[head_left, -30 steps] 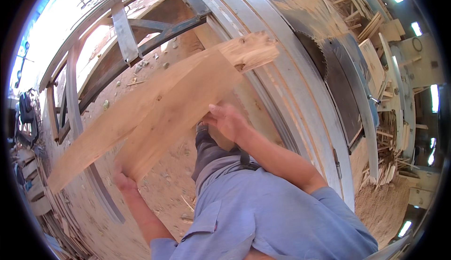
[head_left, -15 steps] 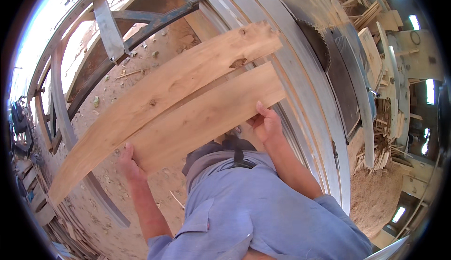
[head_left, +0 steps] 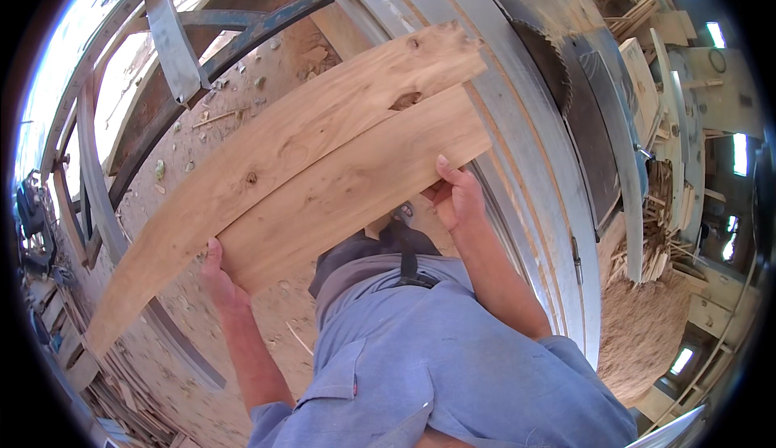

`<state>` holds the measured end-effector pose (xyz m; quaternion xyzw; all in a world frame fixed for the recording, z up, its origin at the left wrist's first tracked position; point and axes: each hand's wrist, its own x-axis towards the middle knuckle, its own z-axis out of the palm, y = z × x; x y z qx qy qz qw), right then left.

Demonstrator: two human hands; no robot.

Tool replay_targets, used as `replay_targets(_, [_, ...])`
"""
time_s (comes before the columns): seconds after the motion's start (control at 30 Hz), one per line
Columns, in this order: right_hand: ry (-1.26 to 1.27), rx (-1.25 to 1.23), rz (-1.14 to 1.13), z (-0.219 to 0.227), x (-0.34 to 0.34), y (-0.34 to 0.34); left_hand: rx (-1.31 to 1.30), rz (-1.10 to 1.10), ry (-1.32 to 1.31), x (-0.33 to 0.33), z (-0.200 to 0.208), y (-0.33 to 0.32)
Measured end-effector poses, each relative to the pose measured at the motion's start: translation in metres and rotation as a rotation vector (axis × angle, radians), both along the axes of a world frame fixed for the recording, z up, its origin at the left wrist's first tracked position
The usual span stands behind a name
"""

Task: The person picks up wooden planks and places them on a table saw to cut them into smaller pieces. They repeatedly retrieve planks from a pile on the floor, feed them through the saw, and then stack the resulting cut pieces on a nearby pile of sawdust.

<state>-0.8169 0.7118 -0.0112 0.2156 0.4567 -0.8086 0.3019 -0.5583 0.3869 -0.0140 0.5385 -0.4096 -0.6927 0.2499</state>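
A short light-brown board (head_left: 347,189) is held in both hands in front of my waist. My left hand (head_left: 222,274) grips its left end, thumb on top. My right hand (head_left: 457,193) is closed on its near edge close to the right end, thumb on top and fingers underneath. Against the board's far edge lies a longer board (head_left: 275,153) with knots, a dark hole near its right end and a left end that reaches well past the short board. A thin dark seam shows between the two. The boards' right ends overlap the metal saw table (head_left: 517,157).
A toothed circular saw blade (head_left: 554,72) stands in the saw table to the right. Metal framework (head_left: 242,52) stands at the far left. Wood offcuts (head_left: 630,11) and a sawdust heap (head_left: 647,327) lie beyond the table. Sandy ground (head_left: 178,319) with chips spreads below.
The short board has moved away from me and up against the long board, narrowing the gap to a thin seam. Both hands have kept their grip.
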Motion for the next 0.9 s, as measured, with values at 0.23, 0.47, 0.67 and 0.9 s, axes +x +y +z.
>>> replay_targets(0.23, [0.009,0.032,-0.027,0.003,-0.002,-0.003,-0.006,0.052,-0.051,-0.002,0.001,-0.002])
replay_targets(0.47, [-0.005,0.034,-0.041,0.009,-0.003,-0.006,0.044,0.089,-0.027,-0.005,0.002,-0.004])
replay_targets(0.67, [-0.039,0.078,-0.054,-0.018,0.002,0.005,0.012,0.032,-0.092,0.012,-0.011,0.0])
replay_targets(0.9, [-0.016,-0.111,-0.003,0.003,0.011,0.028,-0.033,-0.006,0.024,0.002,0.024,0.015])
